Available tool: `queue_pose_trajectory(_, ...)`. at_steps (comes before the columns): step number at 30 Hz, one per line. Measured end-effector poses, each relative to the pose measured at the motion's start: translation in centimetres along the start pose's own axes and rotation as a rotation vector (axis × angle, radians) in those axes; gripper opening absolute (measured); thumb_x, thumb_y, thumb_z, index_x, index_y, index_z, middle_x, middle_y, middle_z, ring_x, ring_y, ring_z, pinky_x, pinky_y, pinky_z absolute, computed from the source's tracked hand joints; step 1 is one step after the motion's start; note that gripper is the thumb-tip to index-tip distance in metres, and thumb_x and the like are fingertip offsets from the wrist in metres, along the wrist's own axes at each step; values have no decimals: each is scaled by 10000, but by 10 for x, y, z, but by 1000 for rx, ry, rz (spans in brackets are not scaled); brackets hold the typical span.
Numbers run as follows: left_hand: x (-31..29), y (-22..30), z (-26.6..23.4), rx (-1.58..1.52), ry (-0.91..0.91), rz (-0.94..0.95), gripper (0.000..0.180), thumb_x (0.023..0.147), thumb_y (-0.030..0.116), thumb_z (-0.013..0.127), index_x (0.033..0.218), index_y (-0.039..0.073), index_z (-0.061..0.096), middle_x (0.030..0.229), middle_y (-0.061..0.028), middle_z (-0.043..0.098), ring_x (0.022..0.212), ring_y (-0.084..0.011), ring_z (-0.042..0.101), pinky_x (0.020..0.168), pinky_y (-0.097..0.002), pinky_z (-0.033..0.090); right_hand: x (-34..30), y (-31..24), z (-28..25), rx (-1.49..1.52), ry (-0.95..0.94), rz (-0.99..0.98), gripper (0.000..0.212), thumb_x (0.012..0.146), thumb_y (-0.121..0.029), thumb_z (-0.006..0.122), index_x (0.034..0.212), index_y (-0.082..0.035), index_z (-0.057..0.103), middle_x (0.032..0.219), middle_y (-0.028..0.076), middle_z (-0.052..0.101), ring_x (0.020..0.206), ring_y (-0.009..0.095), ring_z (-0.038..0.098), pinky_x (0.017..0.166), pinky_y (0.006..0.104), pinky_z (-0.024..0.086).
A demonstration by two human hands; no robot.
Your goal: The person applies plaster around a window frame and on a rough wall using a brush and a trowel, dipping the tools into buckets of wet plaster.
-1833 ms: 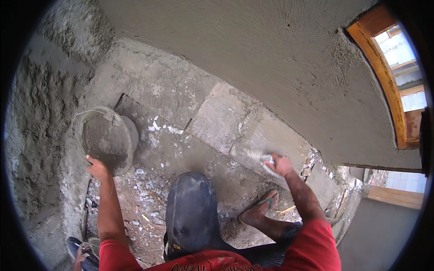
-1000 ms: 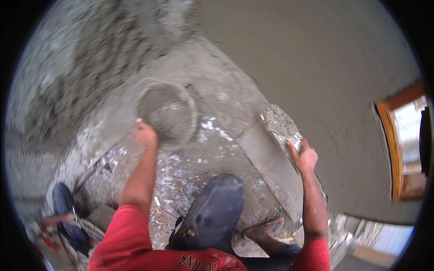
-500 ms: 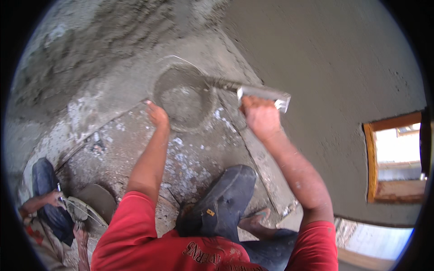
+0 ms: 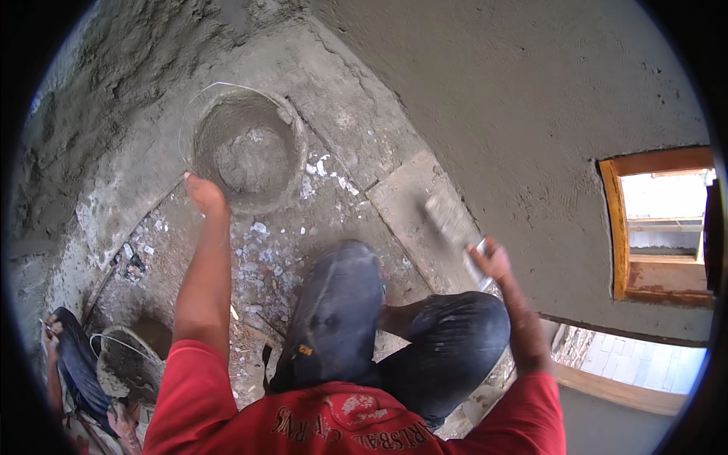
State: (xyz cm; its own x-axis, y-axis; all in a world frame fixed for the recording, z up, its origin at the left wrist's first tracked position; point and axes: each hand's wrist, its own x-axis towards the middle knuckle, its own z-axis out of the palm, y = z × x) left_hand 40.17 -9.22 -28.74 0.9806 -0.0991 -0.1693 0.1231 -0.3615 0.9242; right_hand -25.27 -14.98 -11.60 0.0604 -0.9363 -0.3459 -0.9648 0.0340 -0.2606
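The right hand (image 4: 493, 259), grip clamped on a blurred trowel (image 4: 455, 224), had swung from the bucket (image 4: 299, 144) toward the wall (image 4: 516, 114) — now clear of the mortar (image 4: 250, 159) — while the left hand (image 4: 205, 193) was at the bucket's near edge, grip unclear

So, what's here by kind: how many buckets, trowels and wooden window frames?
Buckets: 2 (the nearer bucket by the left hand, another bucket at lower left)
Trowels: 1 (the trowel in the right hand, partly blurred)
Wooden window frames: 1 (the window frame at right)
Total: 4
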Motion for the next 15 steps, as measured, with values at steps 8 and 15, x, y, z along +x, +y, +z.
queue_pose_trajectory(8, -1, -1, 1, -114, -3, -29, 720, 1022, 511, 320, 1378, -95, 480, 1397, -233, 527, 1262, -359, 513, 1081, -395, 377, 76, 89, 169, 285, 95, -27, 606, 834, -581, 657, 1147, -63, 639, 974, 192, 717, 921, 324, 702, 809, 401, 534)
queue_pose_trajectory(15, 2, -3, -12, -25, 50, -7, 667, 1054, 463, 300, 1296, -113, 534, 1295, -226, 591, 1158, -345, 565, 1037, -398, 405, 197, 55, 110, 80, 162, 58, 553, 837, -611, 639, 1004, -84, 657, 837, 177, 704, 792, 353, 689, 691, 440, 519)
